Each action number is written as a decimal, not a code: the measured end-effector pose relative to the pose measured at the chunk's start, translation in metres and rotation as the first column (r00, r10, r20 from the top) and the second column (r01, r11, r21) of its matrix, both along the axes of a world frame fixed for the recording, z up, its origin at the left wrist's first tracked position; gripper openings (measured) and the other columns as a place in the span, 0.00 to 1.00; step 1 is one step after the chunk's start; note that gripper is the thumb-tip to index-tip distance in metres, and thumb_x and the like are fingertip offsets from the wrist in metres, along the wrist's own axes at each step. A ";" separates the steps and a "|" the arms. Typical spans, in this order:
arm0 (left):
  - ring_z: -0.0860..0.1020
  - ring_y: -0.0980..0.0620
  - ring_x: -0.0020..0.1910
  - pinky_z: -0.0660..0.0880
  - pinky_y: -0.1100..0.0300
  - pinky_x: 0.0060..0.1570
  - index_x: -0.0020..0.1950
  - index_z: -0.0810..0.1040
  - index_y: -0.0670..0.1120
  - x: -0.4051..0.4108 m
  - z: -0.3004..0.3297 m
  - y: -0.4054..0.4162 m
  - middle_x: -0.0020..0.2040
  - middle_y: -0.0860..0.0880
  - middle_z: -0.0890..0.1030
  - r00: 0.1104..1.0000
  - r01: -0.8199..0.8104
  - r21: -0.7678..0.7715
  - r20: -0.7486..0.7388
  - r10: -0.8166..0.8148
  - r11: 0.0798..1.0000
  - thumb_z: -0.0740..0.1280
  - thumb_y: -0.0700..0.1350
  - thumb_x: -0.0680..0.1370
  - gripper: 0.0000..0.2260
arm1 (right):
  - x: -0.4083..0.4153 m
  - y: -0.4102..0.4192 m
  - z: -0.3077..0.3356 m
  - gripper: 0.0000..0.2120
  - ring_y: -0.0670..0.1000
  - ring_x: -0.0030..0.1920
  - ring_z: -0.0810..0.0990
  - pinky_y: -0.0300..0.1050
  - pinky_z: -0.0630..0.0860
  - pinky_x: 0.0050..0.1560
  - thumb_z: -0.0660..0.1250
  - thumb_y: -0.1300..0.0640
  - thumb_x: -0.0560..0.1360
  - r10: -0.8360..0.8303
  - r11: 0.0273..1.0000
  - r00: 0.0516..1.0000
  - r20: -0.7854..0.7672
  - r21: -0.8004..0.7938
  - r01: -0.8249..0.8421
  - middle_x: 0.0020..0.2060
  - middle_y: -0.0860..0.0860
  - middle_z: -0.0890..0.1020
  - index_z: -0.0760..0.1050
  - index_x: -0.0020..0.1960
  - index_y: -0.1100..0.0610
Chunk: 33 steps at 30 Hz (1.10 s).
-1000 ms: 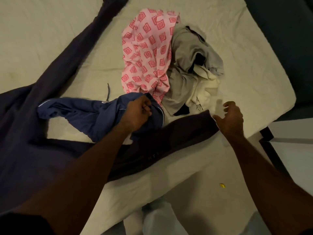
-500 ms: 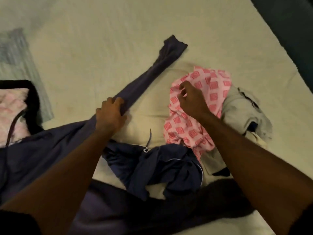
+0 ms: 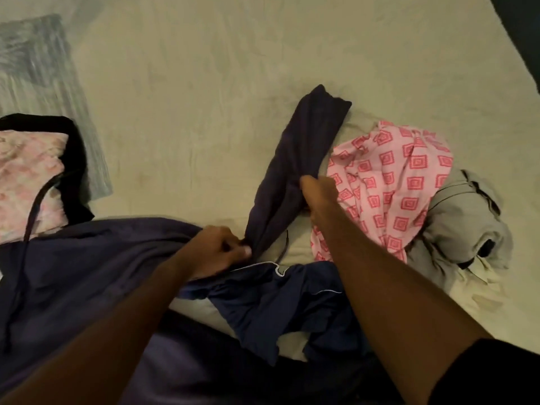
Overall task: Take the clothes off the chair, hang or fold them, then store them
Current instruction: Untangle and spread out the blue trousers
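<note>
Two hands on one garment: we have the dark navy hoodie (image 3: 96,258) spread over the bed (image 3: 204,83), and both grips are closed on its sleeve (image 3: 295,171). Left hand (image 3: 219,249) pinches the sleeve near the shoulder seam; right hand (image 3: 318,191) is clenched on the cloth halfway up, with the cuff lying free beyond it, pointing away from us.

Step in hand, as we judge it: folding the sleeve across the body. To do it well we would keep the left pinch fixed as the hinge, draw the sleeve taut and flat, then carry it over in one sweep (minding the drawstring (image 3: 29,229), which trails loose).

Blue shorts (image 3: 286,302) lie bunched just under both wrists, so we should lift clear of them. The pink patterned cloth (image 3: 394,185) touches the right hand's far side, grey garment (image 3: 461,223) beyond it.
</note>
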State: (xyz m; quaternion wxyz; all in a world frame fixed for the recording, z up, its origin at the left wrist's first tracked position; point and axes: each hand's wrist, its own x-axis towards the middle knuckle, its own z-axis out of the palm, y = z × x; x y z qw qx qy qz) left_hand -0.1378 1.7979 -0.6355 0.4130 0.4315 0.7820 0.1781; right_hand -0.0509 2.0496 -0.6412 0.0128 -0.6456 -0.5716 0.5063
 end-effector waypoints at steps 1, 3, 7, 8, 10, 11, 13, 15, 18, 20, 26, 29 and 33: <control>0.80 0.47 0.44 0.77 0.49 0.47 0.45 0.84 0.46 -0.008 -0.005 0.000 0.44 0.47 0.81 0.989 -0.151 0.033 0.015 0.150 0.988 0.66 0.64 0.76 0.21 | 0.011 -0.004 0.000 0.28 0.63 0.60 0.81 0.52 0.79 0.58 0.68 0.51 0.69 0.026 1.000 0.995 0.094 0.013 -0.028 0.58 0.58 0.83 0.77 0.65 0.64; 0.77 0.47 0.54 0.76 0.47 0.56 0.53 0.81 0.50 -0.023 -0.010 0.002 0.52 0.49 0.77 0.968 -0.196 -0.007 -0.160 0.193 0.981 0.69 0.60 0.77 0.15 | 0.036 -0.007 -0.007 0.28 0.64 0.62 0.80 0.52 0.78 0.61 0.67 0.49 0.73 0.096 0.994 0.962 0.255 0.019 -0.104 0.62 0.61 0.81 0.75 0.67 0.64; 0.67 0.48 0.68 0.64 0.40 0.62 0.66 0.68 0.58 -0.033 -0.014 0.003 0.65 0.53 0.70 0.890 0.051 -0.308 -0.417 -0.183 0.950 0.68 0.68 0.73 0.27 | 0.047 -0.001 0.004 0.27 0.61 0.51 0.83 0.57 0.82 0.54 0.70 0.45 0.66 0.068 0.997 0.989 0.134 0.028 -0.072 0.52 0.57 0.85 0.80 0.59 0.60; 0.69 0.48 0.66 0.63 0.41 0.61 0.65 0.68 0.58 -0.035 -0.012 0.002 0.62 0.54 0.72 0.892 0.076 -0.320 -0.401 -0.208 0.944 0.68 0.69 0.73 0.26 | 0.039 0.008 0.005 0.25 0.59 0.50 0.83 0.55 0.82 0.54 0.72 0.45 0.67 0.036 0.998 0.997 0.065 0.041 -0.038 0.51 0.56 0.85 0.81 0.58 0.59; 0.73 0.49 0.59 0.63 0.43 0.60 0.58 0.68 0.59 -0.041 -0.012 -0.001 0.54 0.56 0.76 0.932 0.101 -0.385 -0.286 -0.222 0.917 0.67 0.68 0.74 0.20 | 0.019 0.030 0.007 0.24 0.56 0.50 0.83 0.53 0.82 0.53 0.73 0.44 0.68 -0.065 0.997 0.995 -0.074 0.043 0.069 0.51 0.54 0.85 0.81 0.58 0.58; 0.74 0.49 0.56 0.64 0.44 0.59 0.54 0.70 0.59 -0.043 -0.009 -0.003 0.50 0.56 0.76 0.938 0.135 -0.423 -0.238 -0.253 0.896 0.67 0.67 0.76 0.16 | 0.006 0.042 0.008 0.24 0.56 0.50 0.84 0.51 0.83 0.51 0.74 0.45 0.68 -0.155 0.988 0.975 -0.157 -0.026 0.153 0.52 0.54 0.85 0.81 0.59 0.58; 0.76 0.48 0.54 0.67 0.49 0.55 0.48 0.73 0.59 -0.047 -0.010 -0.009 0.47 0.55 0.76 0.937 0.184 -0.408 -0.200 -0.285 0.894 0.66 0.61 0.79 0.08 | -0.019 0.065 0.007 0.22 0.56 0.50 0.85 0.49 0.84 0.45 0.75 0.49 0.72 -0.337 0.934 0.894 -0.296 -0.221 0.279 0.53 0.55 0.85 0.80 0.62 0.59; 0.77 0.47 0.52 0.70 0.52 0.52 0.43 0.75 0.55 -0.054 -0.015 -0.019 0.45 0.52 0.77 0.984 0.071 -0.200 -0.147 -0.101 0.977 0.64 0.55 0.81 0.09 | -0.035 0.078 0.011 0.16 0.58 0.48 0.85 0.49 0.83 0.41 0.73 0.52 0.76 -0.405 0.898 0.862 -0.306 -0.310 0.311 0.52 0.57 0.86 0.81 0.59 0.60; 0.71 0.52 0.39 0.68 0.58 0.42 0.40 0.71 0.44 -0.075 -0.012 -0.036 0.37 0.48 0.73 0.906 -0.422 0.170 0.120 0.407 0.890 0.61 0.50 0.83 0.15 | -0.035 0.097 0.014 0.13 0.59 0.45 0.87 0.54 0.84 0.49 0.74 0.51 0.73 -0.354 0.886 0.912 -0.209 -0.387 0.255 0.47 0.57 0.88 0.85 0.51 0.59; 0.67 0.52 0.37 0.64 0.56 0.38 0.39 0.68 0.44 -0.096 -0.006 -0.047 0.35 0.49 0.69 0.808 -0.580 0.251 0.057 0.586 0.775 0.59 0.47 0.85 0.15 | -0.028 0.109 0.013 0.14 0.60 0.46 0.87 0.57 0.84 0.50 0.75 0.52 0.72 -0.299 0.879 0.940 -0.162 -0.429 0.206 0.51 0.59 0.87 0.85 0.53 0.59; 0.65 0.54 0.33 0.65 0.57 0.35 0.46 0.74 0.37 -0.153 0.007 -0.066 0.38 0.37 0.74 0.664 -0.641 0.349 -0.195 0.722 0.684 0.59 0.45 0.86 0.14 | 0.010 0.106 0.050 0.14 0.61 0.55 0.86 0.61 0.83 0.51 0.64 0.57 0.83 -0.466 0.883 0.654 -0.596 -0.259 0.392 0.59 0.59 0.84 0.73 0.68 0.56; 0.68 0.59 0.31 0.68 0.52 0.38 0.47 0.76 0.41 -0.167 0.010 -0.071 0.40 0.37 0.77 0.688 -0.619 0.362 -0.178 0.704 0.697 0.60 0.50 0.85 0.14 | 0.039 0.098 0.080 0.14 0.53 0.51 0.87 0.52 0.84 0.50 0.60 0.57 0.85 -0.402 0.875 0.654 -0.641 -0.059 0.480 0.57 0.54 0.84 0.71 0.70 0.54; 0.77 0.59 0.34 0.78 0.62 0.34 0.46 0.82 0.52 -0.183 0.027 -0.071 0.37 0.52 0.83 0.747 -0.653 0.323 0.124 0.654 0.685 0.66 0.61 0.79 0.14 | 0.099 0.107 0.110 0.15 0.52 0.49 0.87 0.54 0.84 0.51 0.60 0.58 0.84 -0.431 0.793 0.625 -0.651 0.057 0.606 0.55 0.54 0.85 0.72 0.70 0.57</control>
